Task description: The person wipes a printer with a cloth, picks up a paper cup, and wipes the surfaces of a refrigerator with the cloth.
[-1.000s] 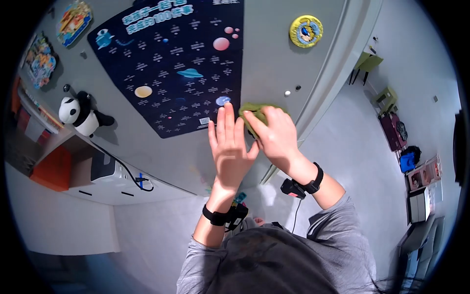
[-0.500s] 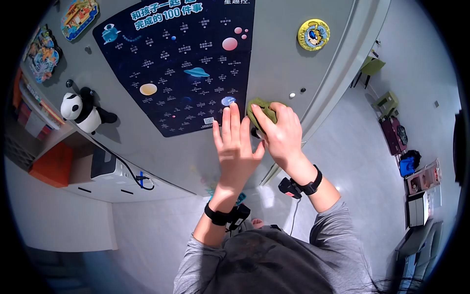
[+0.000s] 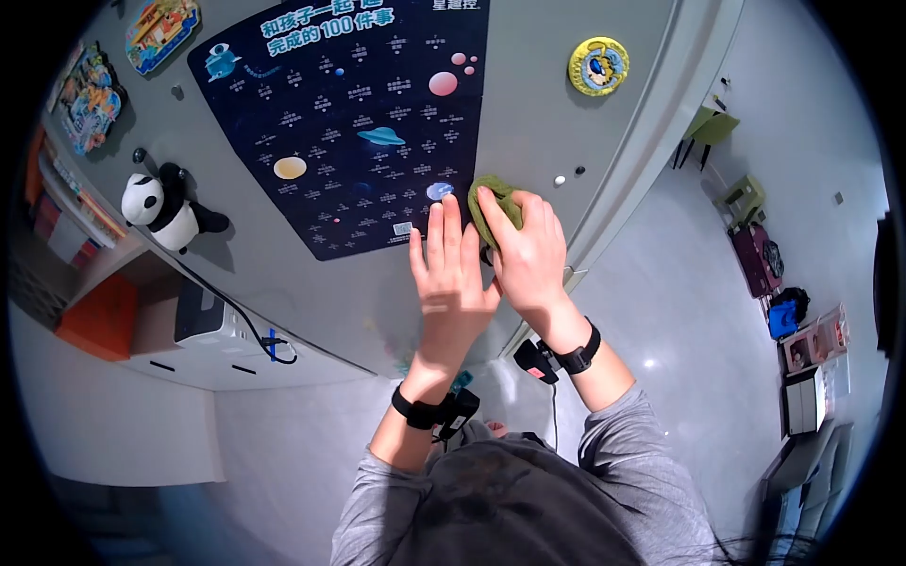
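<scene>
My left hand (image 3: 449, 283) lies with fingers spread against the grey panel (image 3: 349, 302), its fingertips over the lower right part of a dark blue space poster (image 3: 330, 151). Just right of it, my right hand (image 3: 530, 255) presses a folded green cloth (image 3: 493, 209) to the panel beside the poster's edge. The two hands are close together near the thumbs. A small dark object (image 3: 487, 255) shows partly between them, under the cloth.
A yellow round magnet (image 3: 598, 66), a white dot magnet (image 3: 560, 180) and a black one (image 3: 579, 171) are on the panel. A panda toy (image 3: 168, 209) hangs at left, above a white device (image 3: 208, 321). Green stool (image 3: 746, 195) and suitcase (image 3: 752, 250) stand far right.
My right hand and the cloth have shifted slightly left compared with half a second ago. My left hand stays spread in nearly the same place. The view has shifted a little.
</scene>
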